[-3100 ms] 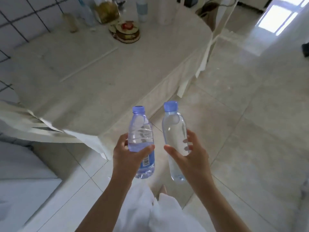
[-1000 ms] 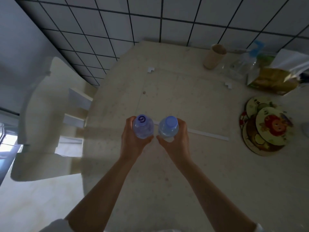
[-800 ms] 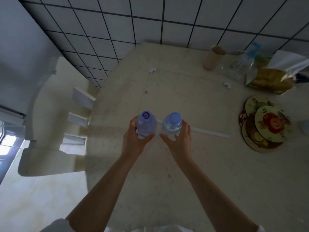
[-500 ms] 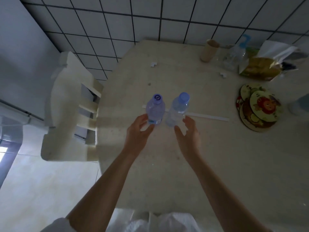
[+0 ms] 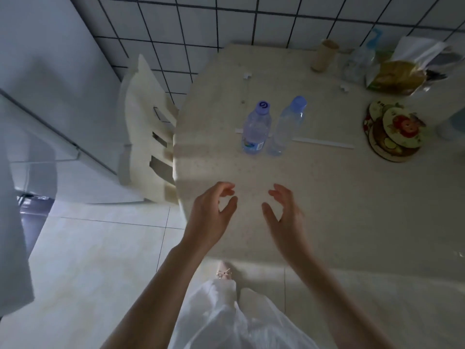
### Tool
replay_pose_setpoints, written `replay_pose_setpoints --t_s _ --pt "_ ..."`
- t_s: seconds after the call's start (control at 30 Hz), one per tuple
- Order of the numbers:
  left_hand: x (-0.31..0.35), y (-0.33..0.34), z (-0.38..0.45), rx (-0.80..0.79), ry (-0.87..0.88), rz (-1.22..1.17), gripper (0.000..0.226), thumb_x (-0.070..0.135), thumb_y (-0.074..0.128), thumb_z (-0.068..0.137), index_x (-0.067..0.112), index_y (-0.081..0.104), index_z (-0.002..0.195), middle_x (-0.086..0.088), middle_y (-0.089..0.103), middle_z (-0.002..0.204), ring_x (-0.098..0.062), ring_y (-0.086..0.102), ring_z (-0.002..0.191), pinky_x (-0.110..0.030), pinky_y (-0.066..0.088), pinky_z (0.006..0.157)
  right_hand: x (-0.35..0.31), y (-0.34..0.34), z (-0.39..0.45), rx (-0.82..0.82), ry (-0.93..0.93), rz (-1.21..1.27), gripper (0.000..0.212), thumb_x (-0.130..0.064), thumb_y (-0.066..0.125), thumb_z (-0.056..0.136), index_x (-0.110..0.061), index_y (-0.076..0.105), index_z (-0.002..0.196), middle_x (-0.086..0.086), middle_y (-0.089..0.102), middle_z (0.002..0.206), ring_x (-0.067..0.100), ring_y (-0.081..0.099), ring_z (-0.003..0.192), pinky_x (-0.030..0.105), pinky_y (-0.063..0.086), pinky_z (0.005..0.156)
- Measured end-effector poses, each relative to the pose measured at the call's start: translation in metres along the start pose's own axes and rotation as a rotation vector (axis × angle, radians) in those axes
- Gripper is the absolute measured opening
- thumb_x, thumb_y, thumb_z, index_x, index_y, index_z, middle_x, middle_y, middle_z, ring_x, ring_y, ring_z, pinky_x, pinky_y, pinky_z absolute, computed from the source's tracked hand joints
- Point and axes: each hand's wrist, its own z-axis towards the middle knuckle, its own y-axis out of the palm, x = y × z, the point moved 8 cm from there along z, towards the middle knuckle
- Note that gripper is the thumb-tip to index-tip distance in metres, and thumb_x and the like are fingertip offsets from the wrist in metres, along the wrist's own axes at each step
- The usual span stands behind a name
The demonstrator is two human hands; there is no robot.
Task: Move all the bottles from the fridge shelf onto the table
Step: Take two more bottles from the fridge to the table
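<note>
Two clear water bottles with blue caps stand upright side by side on the beige table (image 5: pixel 327 197). The left bottle (image 5: pixel 255 131) carries a blue label low on its body; the right bottle (image 5: pixel 286 127) is plain. My left hand (image 5: pixel 214 215) and my right hand (image 5: pixel 284 215) hover over the table's near edge, well short of the bottles, fingers curled apart and holding nothing. The fridge (image 5: pixel 50 109) stands at the left; its shelf is out of view.
A cream plastic chair (image 5: pixel 148 137) sits between fridge and table. At the table's back right are a cardboard tube (image 5: pixel 323 55), a spray bottle (image 5: pixel 359 61), a snack bag (image 5: pixel 402 71) and stacked fruit-print coasters (image 5: pixel 392 129). A white strip (image 5: pixel 324 143) lies behind the bottles. Tiled wall behind.
Both hands set the two bottles down on the table, let go of them and drew back toward the near edge. The view pulled back from the table.
</note>
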Motion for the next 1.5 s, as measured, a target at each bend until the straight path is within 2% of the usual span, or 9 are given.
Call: replay_pose_setpoints --t_s 0.13,0.4,0.53,0.6,0.77,0.87,1.0,1.27,1.5 --pt "-0.015 -0.015 -0.057 0.055 -0.051 0.026 0.024 0.021 0.064 0.091 0.02 0.062 0.115 0.015 0.067 0.094 0.001 0.062 0.09 -0.024 0.053 0.085 -0.007 0.001 -0.036 -0.099 -0.044 -0.026 0.041 -0.018 0.061 0.089 -0.009 0.05 0.127 0.007 0.064 0.117 0.02 0.06 0.11 0.026 0.041 0.093" --pt "-0.037 -0.021 -0.202 0.245 -0.231 0.004 0.02 0.014 0.063 0.09 0.018 0.065 0.109 0.013 0.071 0.087 -0.009 0.067 0.085 -0.03 0.055 0.085 -0.013 0.014 -0.145 -0.452 -0.136 -0.079 0.04 -0.023 0.054 0.095 -0.016 0.045 0.134 -0.003 0.057 0.128 0.01 0.052 0.115 0.009 0.034 0.094" --pt "-0.046 -0.019 -0.277 0.291 -0.383 -0.039 0.019 0.014 0.063 0.09 0.023 0.065 0.106 0.021 0.07 0.082 0.004 0.064 0.083 -0.016 0.051 0.083 -0.017 0.022 -0.202 -0.601 -0.174 -0.048 0.037 -0.025 0.054 0.095 -0.02 0.046 0.131 -0.005 0.056 0.129 0.009 0.051 0.121 0.025 0.041 0.103" --pt "-0.05 -0.024 -0.31 0.328 -0.428 -0.042 0.019 0.015 0.064 0.089 0.025 0.065 0.105 0.024 0.069 0.079 0.006 0.064 0.083 -0.012 0.049 0.082 -0.023 0.031 -0.229 -0.689 -0.207 -0.049 0.037 -0.027 0.053 0.095 -0.023 0.044 0.132 -0.007 0.055 0.13 0.009 0.05 0.123 0.023 0.039 0.103" --pt "-0.066 -0.054 -0.377 0.476 -0.502 -0.044 0.02 0.017 0.066 0.089 0.029 0.066 0.104 0.021 0.071 0.085 -0.006 0.068 0.088 -0.025 0.053 0.088 -0.047 0.059 -0.282 -0.906 -0.378 -0.136 0.041 -0.028 0.052 0.096 -0.024 0.042 0.136 -0.011 0.053 0.129 0.003 0.046 0.121 0.002 0.027 0.094" --pt "-0.081 -0.07 -0.415 0.559 -0.553 -0.078 0.021 0.013 0.067 0.088 0.026 0.067 0.104 0.019 0.071 0.085 -0.007 0.068 0.087 -0.03 0.054 0.086 -0.066 0.079 -0.309 -0.97 -0.461 -0.177 0.041 -0.028 0.052 0.095 -0.024 0.043 0.135 -0.012 0.055 0.126 0.0 0.046 0.112 -0.004 0.025 0.086" --pt "-0.106 -0.102 -0.466 0.672 -0.578 -0.119 0.02 0.009 0.067 0.087 0.022 0.068 0.103 0.013 0.071 0.083 -0.006 0.068 0.085 -0.027 0.055 0.085 -0.098 0.121 -0.358 -1.089 -0.553 -0.193 0.041 -0.026 0.055 0.095 -0.023 0.045 0.134 -0.009 0.057 0.126 0.004 0.051 0.118 0.012 0.034 0.097" --pt "-0.194 -0.192 -0.584 0.727 -0.739 -0.157 0.019 0.01 0.067 0.087 0.025 0.067 0.1 0.015 0.07 0.081 0.001 0.065 0.081 -0.018 0.052 0.079 -0.157 0.236 -0.46 -1.248 -0.6 -0.267 0.04 -0.025 0.055 0.094 -0.021 0.048 0.133 -0.007 0.059 0.122 0.004 0.052 0.114 0.012 0.034 0.091" --pt "-0.263 -0.27 -0.65 0.707 -0.809 -0.181 0.024 0.01 0.065 0.088 0.031 0.064 0.101 0.013 0.071 0.084 -0.002 0.066 0.08 -0.034 0.056 0.083 -0.206 0.305 -0.514 -1.234 -0.565 -0.274 0.039 -0.027 0.056 0.094 -0.022 0.048 0.132 -0.008 0.06 0.12 0.002 0.052 0.112 0.001 0.032 0.084"
